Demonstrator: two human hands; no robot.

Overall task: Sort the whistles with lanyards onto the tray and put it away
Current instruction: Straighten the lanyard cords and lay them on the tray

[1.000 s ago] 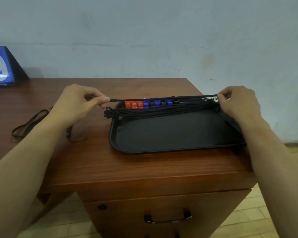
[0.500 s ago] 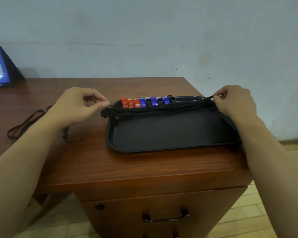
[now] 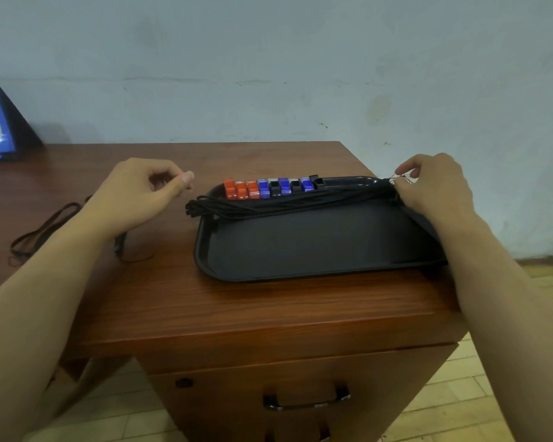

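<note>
Head view: your left hand point(image 3: 134, 193) hovers over the wooden desk point(image 3: 237, 307) left of the black tray point(image 3: 316, 247), fingers curled, thumb against forefinger, holding nothing visible. Your right hand point(image 3: 434, 186) pinches the thin cord ends at the tray's far right corner. A row of orange, blue and black whistles point(image 3: 270, 188) lines the tray's far edge, their bundled black lanyards point(image 3: 284, 204) stretched just in front. Another loose lanyard point(image 3: 42, 231) lies on the desk, far left.

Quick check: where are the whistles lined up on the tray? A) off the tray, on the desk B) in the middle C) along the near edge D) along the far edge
D: the whistles stand in a row against the far rim of the tray, with the lanyards bundled just in front.
</note>
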